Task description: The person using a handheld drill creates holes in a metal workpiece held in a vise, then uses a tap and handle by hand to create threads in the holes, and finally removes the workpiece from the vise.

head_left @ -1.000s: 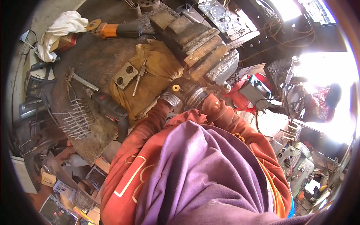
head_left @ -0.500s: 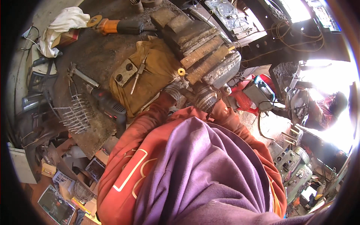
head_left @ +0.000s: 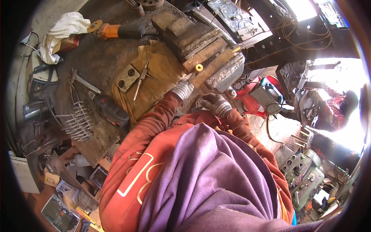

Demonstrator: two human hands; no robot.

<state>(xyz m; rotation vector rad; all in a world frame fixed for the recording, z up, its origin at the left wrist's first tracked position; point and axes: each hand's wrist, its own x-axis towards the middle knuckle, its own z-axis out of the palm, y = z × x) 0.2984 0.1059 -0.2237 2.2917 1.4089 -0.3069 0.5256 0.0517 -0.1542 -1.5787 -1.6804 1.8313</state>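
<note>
My left hand [head_left: 182, 89], in a grey knitted glove, is closed at the bench edge. From its fingers a short, dark piece with a brass-coloured ring [head_left: 199, 68] sticks up toward the vise-like stack of steel blocks [head_left: 205, 60]. What the ring belongs to is mostly hidden by the glove. My right hand [head_left: 217, 104], also gloved, is apart from the left, nearer my body, with its fingers loosely stretched and nothing plain in them. Beside my left hand lies a brown cloth [head_left: 164, 58] bearing a metal plate with two holes [head_left: 126, 78] and a tap wrench [head_left: 141, 80].
An orange angle grinder [head_left: 116, 31] lies at the back left, by a white cloth [head_left: 69, 27]. A hammer [head_left: 85, 82], a power drill [head_left: 111, 108] and a welded rod piece [head_left: 79, 121] lie left. A red-and-grey box [head_left: 266, 96] stands right; another person [head_left: 336, 108] is beyond.
My hands have drawn apart: the right moved back toward my body. The left, with the brass-ringed piece, shifted slightly, and the ring moved to the right and up.
</note>
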